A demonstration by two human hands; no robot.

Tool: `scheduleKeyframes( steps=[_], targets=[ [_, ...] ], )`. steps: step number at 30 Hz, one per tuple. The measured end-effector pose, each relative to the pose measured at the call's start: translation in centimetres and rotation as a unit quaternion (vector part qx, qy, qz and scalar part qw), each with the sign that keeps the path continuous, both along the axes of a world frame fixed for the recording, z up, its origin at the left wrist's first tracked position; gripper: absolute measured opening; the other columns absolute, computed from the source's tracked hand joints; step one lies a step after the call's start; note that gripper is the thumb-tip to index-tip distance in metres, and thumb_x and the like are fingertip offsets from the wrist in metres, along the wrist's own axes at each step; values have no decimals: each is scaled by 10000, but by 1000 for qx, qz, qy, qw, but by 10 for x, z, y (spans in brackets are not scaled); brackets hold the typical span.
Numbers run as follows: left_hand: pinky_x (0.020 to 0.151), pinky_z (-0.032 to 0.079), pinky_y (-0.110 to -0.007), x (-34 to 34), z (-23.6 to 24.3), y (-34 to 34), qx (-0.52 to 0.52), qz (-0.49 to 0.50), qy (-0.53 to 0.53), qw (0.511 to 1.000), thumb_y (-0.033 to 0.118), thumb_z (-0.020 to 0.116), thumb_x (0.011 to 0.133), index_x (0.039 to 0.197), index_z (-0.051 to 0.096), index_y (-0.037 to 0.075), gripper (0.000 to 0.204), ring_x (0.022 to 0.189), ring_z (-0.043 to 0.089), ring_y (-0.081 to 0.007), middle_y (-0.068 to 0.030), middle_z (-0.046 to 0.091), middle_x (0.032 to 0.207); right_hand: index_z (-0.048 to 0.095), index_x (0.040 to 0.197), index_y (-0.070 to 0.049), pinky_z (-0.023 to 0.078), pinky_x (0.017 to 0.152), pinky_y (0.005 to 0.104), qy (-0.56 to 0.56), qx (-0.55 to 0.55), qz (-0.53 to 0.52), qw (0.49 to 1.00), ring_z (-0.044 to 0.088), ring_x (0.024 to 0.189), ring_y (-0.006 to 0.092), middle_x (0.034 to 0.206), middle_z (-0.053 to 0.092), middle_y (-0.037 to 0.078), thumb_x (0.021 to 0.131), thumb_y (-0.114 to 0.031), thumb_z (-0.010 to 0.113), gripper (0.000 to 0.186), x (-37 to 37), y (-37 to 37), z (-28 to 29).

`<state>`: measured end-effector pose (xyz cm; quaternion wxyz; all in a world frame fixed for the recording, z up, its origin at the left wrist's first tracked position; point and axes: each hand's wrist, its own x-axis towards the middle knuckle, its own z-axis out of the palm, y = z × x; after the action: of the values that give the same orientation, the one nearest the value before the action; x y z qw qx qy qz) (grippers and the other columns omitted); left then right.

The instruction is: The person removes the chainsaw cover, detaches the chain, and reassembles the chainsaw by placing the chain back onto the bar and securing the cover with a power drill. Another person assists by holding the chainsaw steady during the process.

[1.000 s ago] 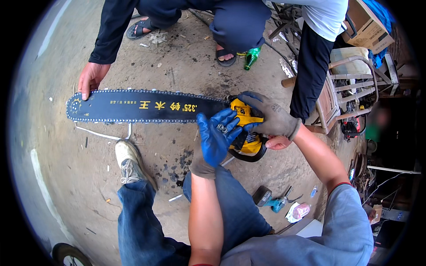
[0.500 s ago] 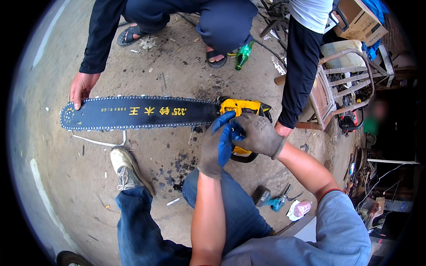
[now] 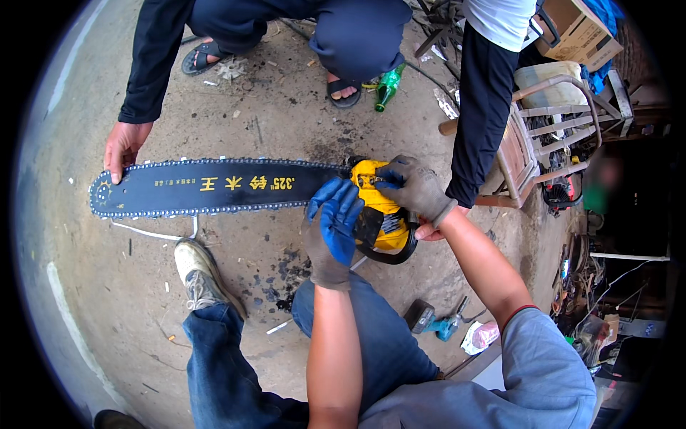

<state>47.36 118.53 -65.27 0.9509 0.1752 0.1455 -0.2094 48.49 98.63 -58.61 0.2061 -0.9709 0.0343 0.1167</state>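
A yellow and black chainsaw (image 3: 389, 230) lies before me, its long black guide bar (image 3: 236, 177) pointing left with the chain round its edge. My right hand (image 3: 416, 187), in a grey work glove with blue fingers, is at the yellow body near the bar's base. Its fingertips are pinched together there; whatever they hold is hidden. Just left of the body, my left hand (image 3: 332, 232) is turned blue palm up, fingers loosely bent and apart, with nothing visible in it. A co-worker's hand (image 3: 126, 149) grips the bar's tip, and their other hand (image 3: 432, 230) is at the black handle.
The co-worker crouches opposite me. A teal cordless power tool (image 3: 446, 325) lies near my knee beside a pink and white packet (image 3: 480, 336). A green bottle (image 3: 388, 89) stands out near the co-worker's foot. At right are a bamboo chair (image 3: 543, 146) and a cardboard box (image 3: 580, 34).
My hands were together over the chainsaw body and have parted. My right hand has moved up onto the yellow body, while the left has drawn left and down, its palm turning up.
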Motion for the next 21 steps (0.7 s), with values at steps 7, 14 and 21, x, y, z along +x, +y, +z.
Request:
scheduleKeyframes(
  steps=[7,14,21],
  targets=[
    [1000,506,-398,-3,3,-5,29,-21,-11,999,127,378,1022,1342,487,-43,378,1199,594,-299,-203,572,1298,709,1050,-73,507,832,433,9,-170,81,982,627,975,321,1015,642,138,849,-256,661,276,3,15,0],
    [1040,472,-417,-4,2,-2,13,-26,-26,999,167,380,1010,1376,448,-36,424,1252,552,-304,-216,539,1349,675,1065,-71,507,819,411,-36,-255,195,946,614,958,300,973,627,115,813,-197,647,284,-2,19,-1],
    [1052,459,-420,-3,-2,-7,35,-37,-54,997,191,398,1010,1397,436,-10,438,1275,535,-298,-201,523,1379,665,1035,-27,523,824,407,16,-309,211,927,648,954,311,975,650,159,819,-188,648,270,2,26,-2]
  ],
)
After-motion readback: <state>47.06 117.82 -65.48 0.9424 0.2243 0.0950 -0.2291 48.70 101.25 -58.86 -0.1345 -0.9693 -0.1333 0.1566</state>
